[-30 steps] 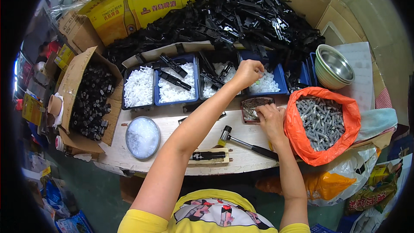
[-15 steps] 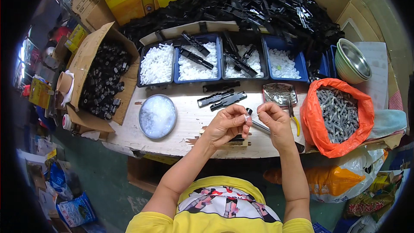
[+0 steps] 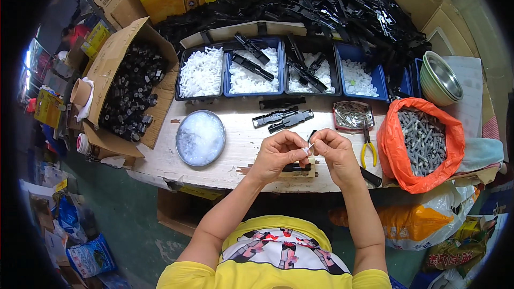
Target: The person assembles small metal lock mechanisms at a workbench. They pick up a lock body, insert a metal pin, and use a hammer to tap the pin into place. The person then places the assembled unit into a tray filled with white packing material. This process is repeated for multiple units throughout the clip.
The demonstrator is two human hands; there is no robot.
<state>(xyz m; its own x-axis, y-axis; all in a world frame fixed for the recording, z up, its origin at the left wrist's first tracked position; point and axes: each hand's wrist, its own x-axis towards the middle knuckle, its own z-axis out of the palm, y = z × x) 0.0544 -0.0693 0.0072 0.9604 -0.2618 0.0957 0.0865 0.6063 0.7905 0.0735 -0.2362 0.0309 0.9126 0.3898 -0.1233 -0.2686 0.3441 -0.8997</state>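
Note:
My left hand (image 3: 282, 154) pinches a small white plastic part (image 3: 307, 150) between thumb and fingertips. Close against it, my right hand (image 3: 337, 155) has thumb and forefinger closed on a thin, pale pin-like piece (image 3: 311, 145) that points at the white part. Fingertips hide how far the two pieces meet. Just beyond the hands lie black plastic housings (image 3: 290, 121) on the table. A black-handled tool (image 3: 370, 177) lies partly under my right hand, and a small wooden block with a black piece (image 3: 296, 167) sits below my left fingers.
Blue and black bins (image 3: 201, 73) of white parts line the back, before a heap of black housings (image 3: 342, 5). A round dish (image 3: 201, 138) stands left, near a carton (image 3: 155, 128) of black parts. Yellow-handled pliers (image 3: 369, 152), a pin tray (image 3: 353, 116) and a red bag (image 3: 387, 144) of grey plugs lie right.
My right hand has moved left, bringing the thin piece up to the white part in my left hand. The whole view has shifted slightly.

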